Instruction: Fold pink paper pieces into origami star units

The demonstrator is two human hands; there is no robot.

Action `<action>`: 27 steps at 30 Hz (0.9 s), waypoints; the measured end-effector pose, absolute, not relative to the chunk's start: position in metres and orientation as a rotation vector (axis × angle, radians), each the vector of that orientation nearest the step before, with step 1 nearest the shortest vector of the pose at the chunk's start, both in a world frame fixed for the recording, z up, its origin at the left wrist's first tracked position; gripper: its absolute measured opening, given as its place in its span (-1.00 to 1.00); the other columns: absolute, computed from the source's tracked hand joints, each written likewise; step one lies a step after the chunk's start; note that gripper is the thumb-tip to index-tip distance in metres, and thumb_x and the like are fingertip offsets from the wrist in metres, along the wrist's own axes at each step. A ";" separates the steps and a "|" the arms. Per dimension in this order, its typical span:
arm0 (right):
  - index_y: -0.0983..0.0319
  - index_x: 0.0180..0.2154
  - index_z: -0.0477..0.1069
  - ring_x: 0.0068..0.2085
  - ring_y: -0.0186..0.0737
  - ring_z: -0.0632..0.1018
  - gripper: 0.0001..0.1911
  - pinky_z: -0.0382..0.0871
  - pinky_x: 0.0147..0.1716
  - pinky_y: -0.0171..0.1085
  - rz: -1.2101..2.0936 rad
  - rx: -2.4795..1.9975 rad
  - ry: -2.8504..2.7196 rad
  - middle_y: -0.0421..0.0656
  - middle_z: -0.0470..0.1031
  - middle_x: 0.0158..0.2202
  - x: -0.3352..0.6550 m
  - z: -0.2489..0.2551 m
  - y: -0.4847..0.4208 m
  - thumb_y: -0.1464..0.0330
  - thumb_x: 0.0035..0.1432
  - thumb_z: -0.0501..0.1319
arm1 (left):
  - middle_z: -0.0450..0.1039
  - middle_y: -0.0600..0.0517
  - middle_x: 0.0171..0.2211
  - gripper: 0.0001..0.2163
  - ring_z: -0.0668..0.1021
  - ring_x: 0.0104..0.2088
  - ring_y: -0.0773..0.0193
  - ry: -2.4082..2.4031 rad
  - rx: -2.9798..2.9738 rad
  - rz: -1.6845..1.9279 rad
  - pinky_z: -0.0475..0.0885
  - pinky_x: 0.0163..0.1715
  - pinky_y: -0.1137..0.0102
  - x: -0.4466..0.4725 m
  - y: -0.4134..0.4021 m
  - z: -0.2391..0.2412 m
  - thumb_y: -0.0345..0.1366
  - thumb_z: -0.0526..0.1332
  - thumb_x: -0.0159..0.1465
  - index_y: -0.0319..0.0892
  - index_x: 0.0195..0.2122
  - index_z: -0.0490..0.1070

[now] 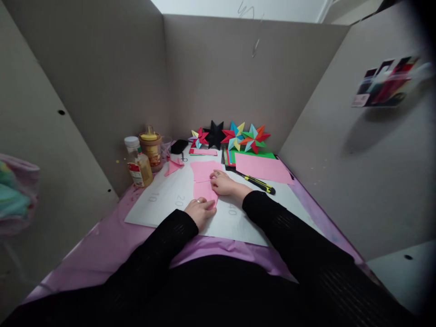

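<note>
Two pieces of pink paper lie on the white board, one behind the other, with a thin dark line between them. My left hand (pixel 200 212) presses its fingers on the bottom edge of the near pink paper (pixel 203 190). At that sheet's right side, my right hand (pixel 222 183) has its curled fingers on the edge, close to the far pink paper (pixel 203 169). The near sheet's lower right edge slants inward between my hands. Fingertips hide part of both edges. Right of my right hand lies a yellow-and-black utility knife (pixel 260 184).
A white board (pixel 163 204) with printed numbers covers much of the pink cloth (pixel 112 245). Left stand a bottle (pixel 140 165) and a jar (pixel 151 150). A folded pink piece (pixel 174 166), small scissors (pixel 184 157), pink sheets (pixel 264 167) and several paper stars (pixel 235 136) lie farther back.
</note>
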State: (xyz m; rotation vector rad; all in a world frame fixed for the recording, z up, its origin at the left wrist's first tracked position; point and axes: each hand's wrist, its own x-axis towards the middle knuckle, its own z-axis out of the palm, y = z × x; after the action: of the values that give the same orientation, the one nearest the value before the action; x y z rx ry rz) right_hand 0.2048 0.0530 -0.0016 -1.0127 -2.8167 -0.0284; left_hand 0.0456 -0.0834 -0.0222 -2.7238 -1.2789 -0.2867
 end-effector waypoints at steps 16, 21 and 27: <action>0.27 -0.36 0.47 -0.04 -0.14 0.29 -0.80 0.15 -0.04 -0.21 0.008 -0.989 -2.765 -0.03 0.36 -0.12 0.205 -0.001 0.049 0.38 0.07 0.08 | 0.35 -0.04 -0.04 -0.64 0.37 -0.21 0.12 -1.220 -2.751 -0.082 0.26 -0.34 0.27 0.046 -0.083 -0.012 -0.31 0.12 0.11 -0.07 -0.03 0.28; 0.27 -0.35 0.46 -0.03 -0.14 0.28 -0.80 0.14 -0.04 -0.21 0.010 -0.997 -2.772 -0.02 0.36 -0.12 0.204 -0.001 0.047 0.40 0.08 0.07 | 0.32 -0.06 -0.02 -0.64 0.36 -0.19 0.13 -1.222 -2.750 -0.063 0.26 -0.32 0.27 0.046 -0.084 -0.012 -0.31 0.11 0.12 -0.07 -0.02 0.26; 0.28 -0.30 0.44 0.00 -0.13 0.28 -0.82 0.14 -0.01 -0.16 0.091 -1.005 -2.702 -0.01 0.35 -0.08 0.206 0.005 0.046 0.41 0.05 0.11 | 0.29 -0.10 0.01 -0.61 0.35 -0.18 0.11 -1.225 -2.737 -0.005 0.25 -0.30 0.24 0.049 -0.089 -0.006 -0.32 0.09 0.12 -0.14 0.01 0.23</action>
State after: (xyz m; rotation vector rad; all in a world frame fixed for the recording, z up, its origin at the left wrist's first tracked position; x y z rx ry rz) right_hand 0.2058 0.0465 0.0054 -1.0048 -2.7024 0.0907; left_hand 0.0491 -0.0889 -0.0059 -2.7374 -1.2249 -0.0045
